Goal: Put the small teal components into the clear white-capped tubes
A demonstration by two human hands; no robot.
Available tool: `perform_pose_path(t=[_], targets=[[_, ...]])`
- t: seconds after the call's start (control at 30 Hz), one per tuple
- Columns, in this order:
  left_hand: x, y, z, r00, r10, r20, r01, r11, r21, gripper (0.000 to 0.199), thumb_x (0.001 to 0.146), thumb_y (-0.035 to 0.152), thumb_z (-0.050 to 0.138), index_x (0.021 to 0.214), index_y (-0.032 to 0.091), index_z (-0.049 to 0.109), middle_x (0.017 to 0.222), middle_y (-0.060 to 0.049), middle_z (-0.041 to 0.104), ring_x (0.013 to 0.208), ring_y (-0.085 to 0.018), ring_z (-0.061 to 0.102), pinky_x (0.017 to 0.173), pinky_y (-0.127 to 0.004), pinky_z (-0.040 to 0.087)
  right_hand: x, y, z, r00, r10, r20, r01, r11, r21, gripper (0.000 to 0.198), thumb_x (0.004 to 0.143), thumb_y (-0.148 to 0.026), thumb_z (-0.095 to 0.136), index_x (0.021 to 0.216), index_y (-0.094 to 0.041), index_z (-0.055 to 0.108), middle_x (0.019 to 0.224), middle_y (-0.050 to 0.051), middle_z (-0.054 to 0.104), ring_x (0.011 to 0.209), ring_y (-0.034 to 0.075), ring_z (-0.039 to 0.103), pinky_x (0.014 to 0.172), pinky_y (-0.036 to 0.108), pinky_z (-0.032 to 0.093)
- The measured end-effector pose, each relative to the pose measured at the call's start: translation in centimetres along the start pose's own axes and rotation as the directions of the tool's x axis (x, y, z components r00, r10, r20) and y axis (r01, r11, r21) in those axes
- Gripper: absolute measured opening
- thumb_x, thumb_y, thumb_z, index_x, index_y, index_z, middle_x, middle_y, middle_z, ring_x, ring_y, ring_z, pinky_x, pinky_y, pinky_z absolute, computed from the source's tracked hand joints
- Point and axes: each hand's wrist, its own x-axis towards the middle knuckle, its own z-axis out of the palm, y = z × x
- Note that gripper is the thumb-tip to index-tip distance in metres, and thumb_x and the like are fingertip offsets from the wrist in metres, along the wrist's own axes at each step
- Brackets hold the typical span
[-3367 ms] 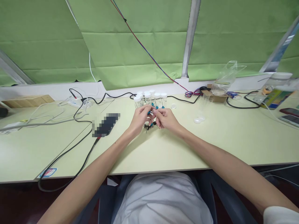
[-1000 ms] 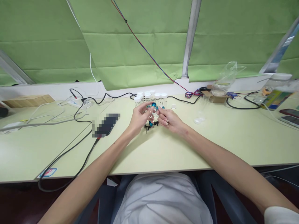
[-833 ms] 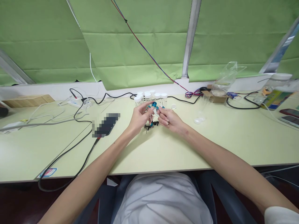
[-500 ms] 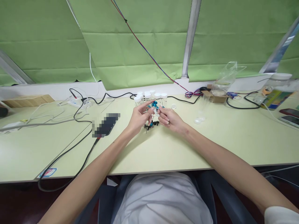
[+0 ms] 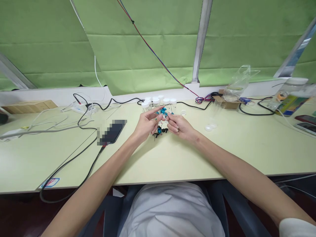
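My left hand [image 5: 147, 122] is at the middle of the desk, its index finger stretched forward and its thumb and other fingers closed on a small part with thin wire-like legs. Facing it, my right hand [image 5: 181, 125] pinches the same small part between thumb and index finger, the other fingers curled. The part is too small to name exactly. Several small blue pieces [image 5: 164, 111] show just beyond the fingertips. Below the hands lie small black pieces [image 5: 163, 130] with a blue one [image 5: 159, 130] among them. Behind stand several clear bottles with white caps [image 5: 156, 99].
A phone [image 5: 116, 131] with a black cable lies to the left. White caps [image 5: 208, 127] and clear tubes [image 5: 214, 115] lie to the right. Further right are a cardboard box [image 5: 228, 103], a plastic bag [image 5: 238, 84] and a large jar [image 5: 293, 95]. Cables [image 5: 86, 108] run along the back.
My left hand's lower fingers have shifted slightly, uncovering more of the blue and black pieces beneath. My right hand has hardly moved.
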Motion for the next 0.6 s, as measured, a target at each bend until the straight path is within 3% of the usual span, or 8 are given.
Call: perform_pose_path(t=[0.6], targets=[[-0.03, 0.31, 0.27, 1.0, 0.021, -0.011, -0.021, 0.999, 0.039, 0.056, 0.077, 0.041, 0.078, 0.127, 0.019, 0.069, 0.073, -0.003, 0.068, 0.041, -0.006, 0.044, 0.035, -0.022, 0.035, 0.26, 0.31, -0.36, 0.999, -0.049, -0.025, 0.047, 0.997, -0.066, 0.039, 0.092, -0.043, 0.065, 0.066, -0.017, 0.054, 0.033, -0.011, 0.032, 0.029, 0.005, 0.028, 0.034, 0.02, 0.017]])
